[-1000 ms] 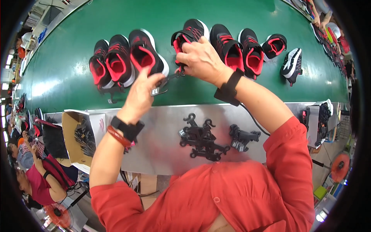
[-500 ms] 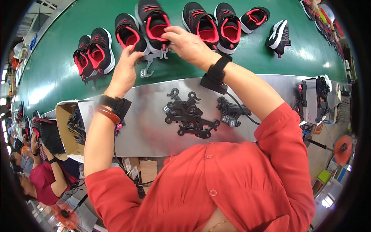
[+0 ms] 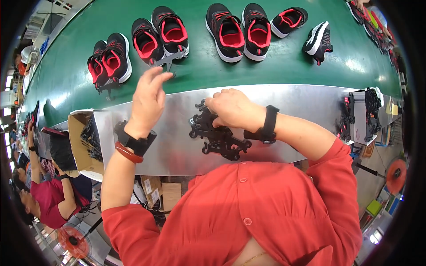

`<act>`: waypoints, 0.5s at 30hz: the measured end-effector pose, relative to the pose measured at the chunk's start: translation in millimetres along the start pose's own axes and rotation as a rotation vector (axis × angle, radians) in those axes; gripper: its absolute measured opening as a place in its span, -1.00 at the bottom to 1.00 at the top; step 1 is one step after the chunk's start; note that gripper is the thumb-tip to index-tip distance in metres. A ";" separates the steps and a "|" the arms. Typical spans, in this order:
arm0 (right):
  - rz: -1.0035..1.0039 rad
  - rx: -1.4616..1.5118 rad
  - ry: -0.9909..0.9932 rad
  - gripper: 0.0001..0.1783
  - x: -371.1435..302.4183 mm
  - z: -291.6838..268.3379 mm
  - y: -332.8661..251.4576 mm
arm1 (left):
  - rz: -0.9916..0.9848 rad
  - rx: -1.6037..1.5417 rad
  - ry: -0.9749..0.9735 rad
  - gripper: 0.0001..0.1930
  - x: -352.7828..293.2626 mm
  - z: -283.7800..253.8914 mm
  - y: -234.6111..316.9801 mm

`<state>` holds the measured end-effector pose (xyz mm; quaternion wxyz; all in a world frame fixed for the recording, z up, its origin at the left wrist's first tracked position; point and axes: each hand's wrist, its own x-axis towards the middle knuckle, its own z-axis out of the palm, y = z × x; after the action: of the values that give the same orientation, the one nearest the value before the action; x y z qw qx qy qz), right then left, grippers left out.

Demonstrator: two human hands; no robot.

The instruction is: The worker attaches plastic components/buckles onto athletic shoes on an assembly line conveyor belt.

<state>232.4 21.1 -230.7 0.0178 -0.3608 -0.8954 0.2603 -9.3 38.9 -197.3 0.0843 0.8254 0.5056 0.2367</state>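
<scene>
My right hand (image 3: 234, 107) has its fingers curled onto a pile of black plastic shoe hangers (image 3: 224, 144) on the metal ledge, gripping a hanger at the top of the pile. My left hand (image 3: 148, 102) is raised over the ledge's far edge, empty, fingers loosely stretched. Just beyond its fingertips, a black shoe hanger (image 3: 171, 57) joins the heels of a pair of black sneakers with red lining, the left sneaker (image 3: 146, 42) and the right sneaker (image 3: 171, 30). Farther left, another pair of sneakers (image 3: 114, 58) also has a hanger at its heels.
Right of centre on the green table (image 3: 284, 71) stand a sneaker pair (image 3: 225, 33), a smaller shoe (image 3: 289, 21) and a tipped shoe (image 3: 318, 42). An open cardboard box (image 3: 80, 144) is on the left. More hangers (image 3: 370, 113) sit at the right. A co-worker (image 3: 55, 201) is at far left.
My right hand has left the right sneaker and come back to the hanger pile. My left hand has drawn back from the sneakers. The two sneakers now stand side by side with the hanger between their heels.
</scene>
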 end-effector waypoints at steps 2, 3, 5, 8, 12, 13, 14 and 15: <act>0.043 0.247 -0.084 -0.61 -2.0 -2.8 7.4 | -0.083 -0.178 -0.162 -0.62 -8.8 3.3 8.6; 0.093 0.322 -0.162 -0.69 -2.9 -7.7 10.1 | -0.005 -0.201 -0.235 -0.63 -14.5 7.9 7.8; 0.105 0.413 -0.161 -0.70 -8.3 -7.4 22.8 | -0.015 -0.254 -0.338 -0.61 -20.9 10.9 31.1; 0.159 0.563 -0.201 -0.75 -15.3 -17.2 28.4 | -0.070 -0.373 -0.463 -0.55 -32.5 18.7 53.6; 0.248 0.728 -0.266 -0.75 -26.5 -34.9 37.7 | -0.322 -0.628 -0.540 -0.49 -34.2 23.8 57.8; 0.265 0.736 -0.268 -0.75 -29.2 -38.6 39.9 | -0.318 -0.629 -0.542 -0.49 -32.2 25.0 61.0; 0.283 0.744 -0.270 -0.75 -31.8 -41.0 42.5 | -0.305 -0.614 -0.546 -0.50 -29.5 26.3 65.7; 0.275 0.768 -0.264 -0.77 -33.7 -39.5 46.6 | -0.292 -0.600 -0.550 -0.51 -27.0 28.2 69.7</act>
<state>295.7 45.1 -213.6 0.0012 -0.4074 -0.6716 0.6188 49.3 -15.0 -203.8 0.4847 0.7165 0.4846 0.1300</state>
